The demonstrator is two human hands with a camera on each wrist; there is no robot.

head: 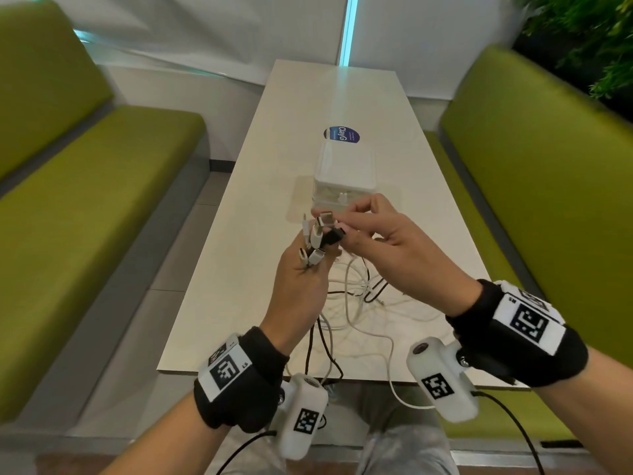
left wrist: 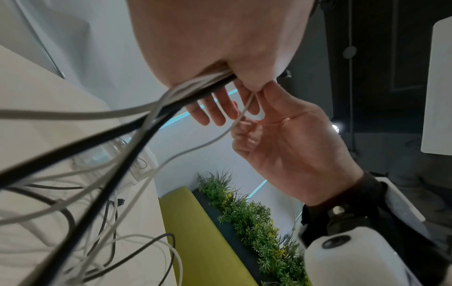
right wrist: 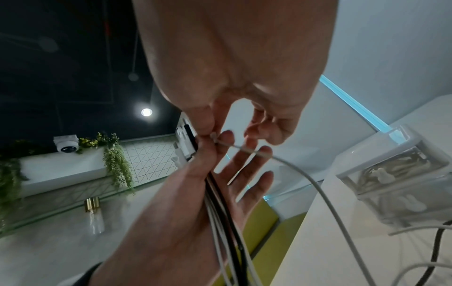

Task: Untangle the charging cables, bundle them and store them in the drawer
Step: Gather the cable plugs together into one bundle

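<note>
Above the table's near half, my left hand (head: 310,265) grips a bunch of black and white charging cables (head: 352,303) just below their plugs (head: 317,236), which fan out above the fist. My right hand (head: 342,226) pinches one white USB plug (head: 324,219) right beside that bunch. The left wrist view shows the cables (left wrist: 195,87) leaving my left fist, with my right hand (left wrist: 293,147) beyond them. In the right wrist view my right fingertips (right wrist: 208,125) pinch a white cable end (right wrist: 215,139) against my left hand (right wrist: 186,209). The loose lengths lie tangled on the table.
A small white drawer unit (head: 346,173) with clear drawer fronts (right wrist: 391,174) stands on the cream table (head: 274,166) just behind my hands. Green benches (head: 85,200) flank the table on both sides. Some cables hang over the table's near edge (head: 394,382).
</note>
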